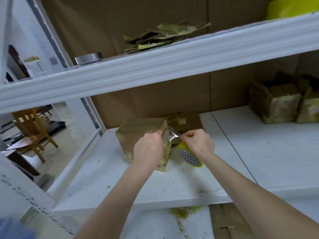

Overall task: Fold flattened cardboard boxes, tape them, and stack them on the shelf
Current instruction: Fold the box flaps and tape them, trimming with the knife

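Both forearms reach up from the bottom of the frame to the middle shelf board (259,152), where the work sits at centre. My left hand (148,147) curls round the right-hand corner of the cardboard box (138,130) and pins one end of a strip of clear tape (170,135) there. My right hand (198,142) pinches the other end of that strip between thumb and forefinger, fingers tightly curled. The yellow tape roll (189,156) hangs just under this hand; whether it rides on my fingers or sits in my palm I cannot tell. The box stands folded into shape on the board, already shiny with tape on its top and near face, so I judge I am finishing its taping, about to part the strip from the roll and smooth it down. A second box (183,123) sits just behind it against the back wall. At the right edge of the frame, well apart, two more folded boxes (276,104) stand side by side on the same board, so several look done. On the upper shelf, a pile of flattened cardboard (158,37) waits, which suggests more folding is left. Stacking this box beside the others remains to be done.
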